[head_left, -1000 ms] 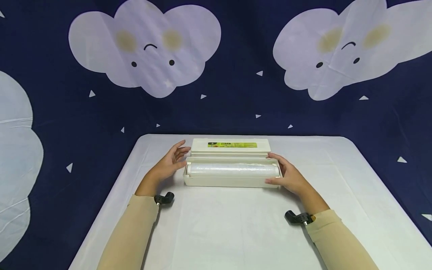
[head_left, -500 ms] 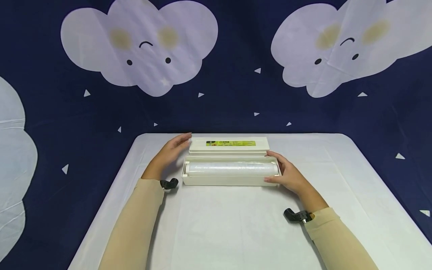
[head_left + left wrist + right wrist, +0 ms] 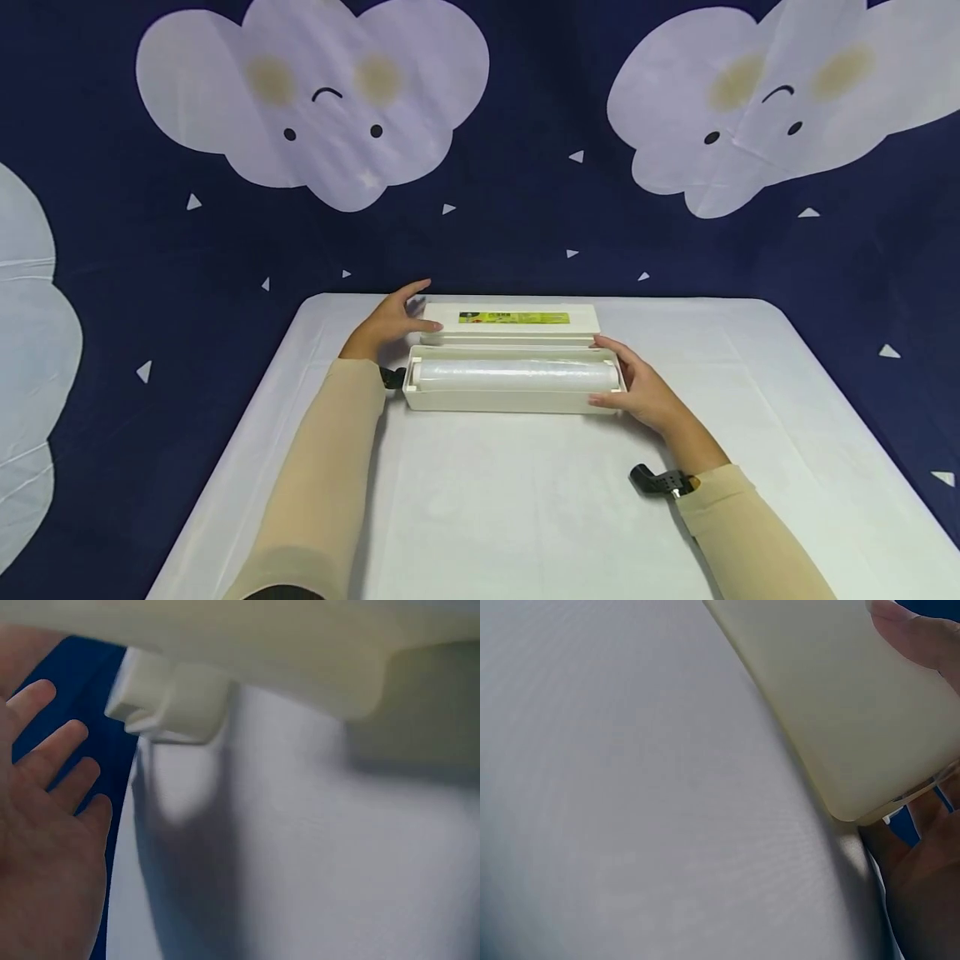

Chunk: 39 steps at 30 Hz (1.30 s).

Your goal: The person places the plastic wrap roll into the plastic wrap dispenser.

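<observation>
Toward twelve o'clock on the white table, near its far edge, lay a long open box, with its lid just behind; a broad stretch of cloth ran from the box's front wall down to six o'clock, and wide strips spread toward three and nine o'clock, out to the slanting side edges; only a narrow band of tabletop showed behind the lid.

At the lid's nine o'clock end, the left hand was spread wide, fingers pointing past the far corner and thumb over the near one; it had hold of nothing, and I could not tell whether the thumb touched the lid; at the box's three o'clock end, the right hand curved round and gripped it, thumb on the front wall, fingertips at the rear rim.

Faint creases crossed the table's cover; beyond it hung a dark blue backdrop, with pale clouds at eleven and one o'clock and small white triangles scattered between.

Box and lid looked like smooth, cream-white plastic, the box blunt at its corners; inside it sat a glossy, translucent roll, lengthwise; a yellow-green label crossed the lid; beige sleeves covered both forearms.
</observation>
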### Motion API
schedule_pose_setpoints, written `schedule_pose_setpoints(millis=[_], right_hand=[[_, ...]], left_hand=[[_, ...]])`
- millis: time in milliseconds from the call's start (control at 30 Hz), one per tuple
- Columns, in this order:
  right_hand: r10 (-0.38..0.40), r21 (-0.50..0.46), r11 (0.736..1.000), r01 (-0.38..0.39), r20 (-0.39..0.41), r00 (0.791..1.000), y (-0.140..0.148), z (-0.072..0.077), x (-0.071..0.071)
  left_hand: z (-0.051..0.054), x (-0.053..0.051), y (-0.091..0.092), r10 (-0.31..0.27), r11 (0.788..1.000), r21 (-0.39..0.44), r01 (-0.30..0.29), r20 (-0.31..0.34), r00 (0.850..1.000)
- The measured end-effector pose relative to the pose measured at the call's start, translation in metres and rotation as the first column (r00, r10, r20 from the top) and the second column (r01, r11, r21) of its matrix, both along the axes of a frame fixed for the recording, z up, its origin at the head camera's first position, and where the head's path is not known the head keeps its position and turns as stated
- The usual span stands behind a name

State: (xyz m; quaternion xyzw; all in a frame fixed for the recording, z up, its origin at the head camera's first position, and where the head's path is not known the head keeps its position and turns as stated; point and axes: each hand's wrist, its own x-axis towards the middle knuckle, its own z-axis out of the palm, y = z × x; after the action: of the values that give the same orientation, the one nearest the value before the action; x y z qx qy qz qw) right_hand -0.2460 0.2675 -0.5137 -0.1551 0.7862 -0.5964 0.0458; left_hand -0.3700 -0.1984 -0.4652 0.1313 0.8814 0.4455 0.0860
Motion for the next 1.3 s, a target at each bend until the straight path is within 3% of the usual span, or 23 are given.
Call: schedule_pose_setpoints(millis=[233, 567, 800, 1000, 1300], right_hand=[[0.005, -0.001, 1.000, -0.005, 0.005, 1.000, -0.003, 0.001, -0.001], [0.018, -0.013, 1.000, -0.018, 0.014, 1.000, -0.004, 0.001, -0.002], [0.026, -0.031, 0.999, -0.025, 0.023, 0.999, -0.003, 0.002, 0.000], [0.010, -0.023, 1.000, -0.010, 0.022, 1.000, -0.001, 0.000, 0.000], [0.014, -0.047, 0.999, -0.013, 0.031, 0.999, -0.001, -0.001, 0.002]], left_hand=[[-0.009, -0.006, 0.003, -0.033, 0.998, -0.044, 0.036, 0.063, 0.997], [-0.014, -0.008, 0.007, -0.087, 0.995, -0.036, 0.089, 0.053, 0.995], [-0.020, -0.013, 0.012, -0.091, 0.995, -0.023, 0.094, 0.090, 0.992], [-0.021, -0.014, 0.014, -0.104, 0.993, -0.048, 0.106, 0.055, 0.993], [-0.019, -0.012, 0.014, -0.089, 0.996, 0.013, 0.089, 0.034, 0.995]])
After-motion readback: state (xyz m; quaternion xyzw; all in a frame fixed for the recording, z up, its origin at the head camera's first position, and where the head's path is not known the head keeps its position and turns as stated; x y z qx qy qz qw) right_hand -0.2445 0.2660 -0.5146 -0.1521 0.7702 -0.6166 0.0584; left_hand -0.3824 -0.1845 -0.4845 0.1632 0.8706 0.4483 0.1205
